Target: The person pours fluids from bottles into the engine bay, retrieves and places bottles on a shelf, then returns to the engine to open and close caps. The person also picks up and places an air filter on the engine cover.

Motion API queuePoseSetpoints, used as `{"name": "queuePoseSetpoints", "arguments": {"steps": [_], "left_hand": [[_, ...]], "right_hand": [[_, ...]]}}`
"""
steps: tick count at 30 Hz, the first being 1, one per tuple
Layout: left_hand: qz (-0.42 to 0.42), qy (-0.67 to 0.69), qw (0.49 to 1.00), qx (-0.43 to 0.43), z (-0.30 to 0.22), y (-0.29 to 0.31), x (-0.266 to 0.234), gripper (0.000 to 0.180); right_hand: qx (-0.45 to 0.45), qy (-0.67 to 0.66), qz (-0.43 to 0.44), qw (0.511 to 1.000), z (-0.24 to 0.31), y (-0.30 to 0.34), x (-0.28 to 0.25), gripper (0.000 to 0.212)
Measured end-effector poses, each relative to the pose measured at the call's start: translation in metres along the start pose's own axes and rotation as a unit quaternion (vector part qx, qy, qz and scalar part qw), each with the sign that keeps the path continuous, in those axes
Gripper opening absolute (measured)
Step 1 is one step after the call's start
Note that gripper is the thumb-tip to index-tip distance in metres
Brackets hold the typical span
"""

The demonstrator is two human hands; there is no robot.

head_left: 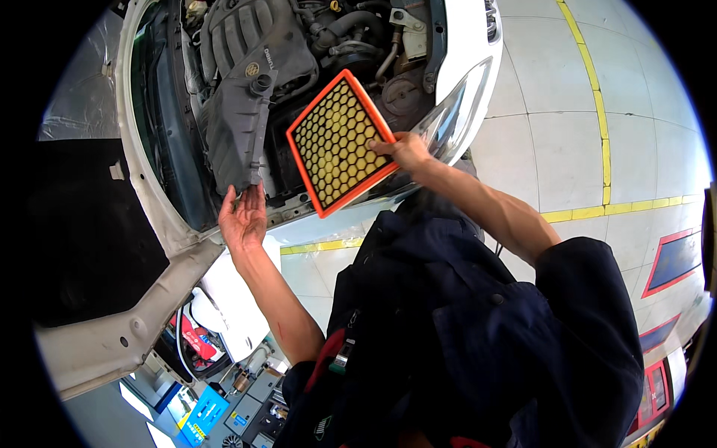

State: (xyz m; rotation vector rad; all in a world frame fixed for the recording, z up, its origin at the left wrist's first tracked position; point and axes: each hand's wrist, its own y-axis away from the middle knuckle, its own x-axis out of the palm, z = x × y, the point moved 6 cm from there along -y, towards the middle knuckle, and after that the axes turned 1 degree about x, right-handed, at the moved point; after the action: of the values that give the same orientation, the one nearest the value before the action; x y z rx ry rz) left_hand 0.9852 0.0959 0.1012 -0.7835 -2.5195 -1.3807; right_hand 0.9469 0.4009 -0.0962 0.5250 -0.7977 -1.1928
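Note:
My right hand (403,151) grips the right edge of a flat rectangular air filter (337,140) with an orange frame, yellow pleats and a black honeycomb mesh. It is held tilted above the open engine bay (299,52) of a white car. My left hand (243,219) is open, palm up, at the front edge of the bay, just below the dark grey plastic filter housing cover (237,127). The left hand holds nothing.
The raised white hood (112,328) runs across the lower left. A headlight (457,112) lies right of the filter. Below, a tool cart (224,403) carries small boxes and bottles. The grey tiled floor (567,142) has yellow lines and red-framed markings.

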Motion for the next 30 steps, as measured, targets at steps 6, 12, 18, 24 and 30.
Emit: {"name": "queuePoseSetpoints", "arguments": {"steps": [6, 12, 18, 24, 30], "left_hand": [[-0.013, -0.019, 1.000, 0.008, -0.002, 0.003, 0.009, 0.045], [0.000, -0.018, 1.000, -0.006, -0.003, 0.006, 0.013, 0.050], [0.027, -0.028, 0.999, 0.003, -0.009, 0.012, -0.002, 0.058], [0.003, -0.050, 0.999, 0.012, -0.009, 0.016, 0.004, 0.060], [0.009, -0.043, 0.999, -0.014, -0.021, 0.008, -0.013, 0.050]], "right_hand": [[0.074, -0.142, -0.013, 0.987, -0.040, -0.021, 0.101, 0.053], [0.070, -0.122, 0.003, 0.990, -0.032, -0.011, 0.100, 0.050], [-0.068, -0.025, 0.021, 0.997, 0.022, 0.048, -0.069, 0.053], [-0.074, 0.024, 0.098, 0.992, 0.074, 0.050, -0.179, 0.067], [-0.051, 0.224, 0.243, 0.942, 0.127, -0.076, -0.045, 0.054]]}}
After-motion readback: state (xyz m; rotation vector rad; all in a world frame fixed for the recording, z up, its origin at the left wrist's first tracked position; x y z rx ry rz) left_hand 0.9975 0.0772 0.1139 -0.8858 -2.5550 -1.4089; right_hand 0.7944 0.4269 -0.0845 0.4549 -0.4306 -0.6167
